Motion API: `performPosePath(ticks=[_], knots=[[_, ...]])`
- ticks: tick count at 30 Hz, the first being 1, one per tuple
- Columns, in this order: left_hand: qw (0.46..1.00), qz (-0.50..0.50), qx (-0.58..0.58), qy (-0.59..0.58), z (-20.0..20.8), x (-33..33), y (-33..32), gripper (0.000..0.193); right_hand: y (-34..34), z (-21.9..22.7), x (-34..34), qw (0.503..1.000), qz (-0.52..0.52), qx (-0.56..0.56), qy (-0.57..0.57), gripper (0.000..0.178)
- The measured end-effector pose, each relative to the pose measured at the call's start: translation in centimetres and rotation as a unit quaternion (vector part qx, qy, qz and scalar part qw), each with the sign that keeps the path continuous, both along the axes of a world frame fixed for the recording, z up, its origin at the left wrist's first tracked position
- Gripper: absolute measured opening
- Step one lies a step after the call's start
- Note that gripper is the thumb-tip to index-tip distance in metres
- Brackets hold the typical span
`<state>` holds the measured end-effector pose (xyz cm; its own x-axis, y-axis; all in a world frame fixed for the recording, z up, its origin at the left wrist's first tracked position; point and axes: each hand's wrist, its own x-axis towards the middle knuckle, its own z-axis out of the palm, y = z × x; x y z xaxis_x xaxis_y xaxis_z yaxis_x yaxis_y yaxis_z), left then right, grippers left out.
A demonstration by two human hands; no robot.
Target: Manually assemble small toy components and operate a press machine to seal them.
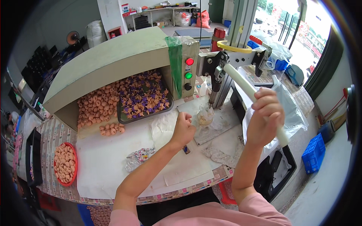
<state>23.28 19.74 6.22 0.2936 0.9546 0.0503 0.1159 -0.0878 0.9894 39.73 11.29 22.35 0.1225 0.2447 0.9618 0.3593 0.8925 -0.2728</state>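
Note:
My right hand (265, 113) is wrapped round the long white lever handle (240, 82) of a hand press, raised at the right. The press's toggle clamp (218, 69) carries a metal rod (212, 98) that points down at a pale round fixture (205, 117) wrapped in clear plastic. Just left of that fixture, my left hand (184, 130) is closed with its fingers curled; whatever they hold, if anything, is hidden. A small purple and tan piece (186, 149) lies on the white sheet below my left wrist.
A beige box-shaped machine (109, 67) covers many pinkish hollow pieces (98, 101) and a dark tray (171, 104) of purple and tan figures. A red basin (74, 177) of pink pieces stands left. Crumpled plastic (139, 158) lies in front. A blue crate (313, 153) stands right.

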Motion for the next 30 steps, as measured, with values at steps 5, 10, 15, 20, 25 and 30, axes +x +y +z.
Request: performPosePath(ticks=[5,10,15,20,25,30], knots=[[0.897,-0.081,-0.335,-0.278,2.7,-7.8,-3.7,0.015,-1.8,-4.3,-3.5,0.977,-0.139,0.017,0.159,0.032],[0.789,-0.110,-0.354,-0.490,1.3,-13.6,-8.8,0.026,-3.3,-12.9,-8.3,0.899,-0.060,-0.428,-0.066,0.032],[0.741,0.006,-0.364,-0.564,0.6,-18.0,-13.6,0.038,-2.4,-17.9,-17.0,0.897,0.003,-0.395,-0.201,0.037],[0.700,0.045,-0.388,-0.598,-0.1,-22.5,-17.1,0.036,-2.7,-18.0,-21.3,0.840,-0.051,-0.433,-0.322,0.045],[0.635,0.006,-0.370,-0.679,-1.6,-24.8,-19.5,0.034,-3.4,-17.8,-22.7,0.837,-0.021,-0.455,-0.303,0.046],[0.643,0.146,-0.380,-0.649,-1.9,-25.2,-19.5,0.030,-5.2,-16.7,-22.4,0.824,0.037,-0.539,-0.171,0.052]])
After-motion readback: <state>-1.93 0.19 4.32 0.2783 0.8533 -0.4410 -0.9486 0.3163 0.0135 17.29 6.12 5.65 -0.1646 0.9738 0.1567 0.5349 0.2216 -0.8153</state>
